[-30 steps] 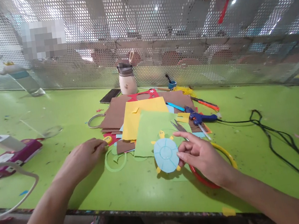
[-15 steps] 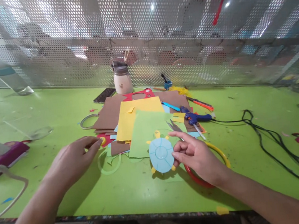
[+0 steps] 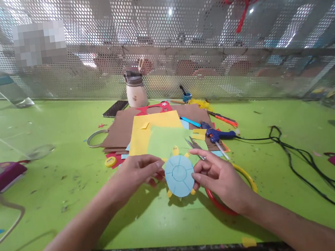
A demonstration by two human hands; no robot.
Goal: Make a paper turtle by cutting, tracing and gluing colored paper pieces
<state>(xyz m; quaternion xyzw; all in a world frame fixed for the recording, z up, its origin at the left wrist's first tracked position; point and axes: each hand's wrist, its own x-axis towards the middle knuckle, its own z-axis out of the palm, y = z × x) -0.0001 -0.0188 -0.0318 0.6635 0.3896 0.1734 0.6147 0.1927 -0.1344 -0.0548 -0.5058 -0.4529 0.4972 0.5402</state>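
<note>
A paper turtle [image 3: 179, 177] with a light blue shell, drawn lines and yellow head and feet is held up above the table. My right hand [image 3: 219, 176] pinches its right edge between thumb and fingers. At the turtle's left edge, my left hand [image 3: 139, 171] has its thumb and fingers closed on the rim. Scissors [image 3: 194, 143] lie partly hidden under my right hand, blades pointing away; a red and yellow handle shows around it. Behind the turtle lie green paper [image 3: 168, 135] and yellow paper [image 3: 138, 135]. A small yellow disc [image 3: 110, 162] rests beyond my left forearm.
Brown sheets [image 3: 119, 127] lie under the coloured paper. A blue glue gun [image 3: 217, 134] trails a black cord [image 3: 293, 155] to the right. Behind stand a bottle [image 3: 136, 92] and a phone [image 3: 115, 108]. Purple power strips [image 3: 5, 176] flank both sides.
My left hand has let go of the yellow disc and moved right to the turtle's left edge. My right hand keeps its hold on the turtle. The view has shifted slightly.
</note>
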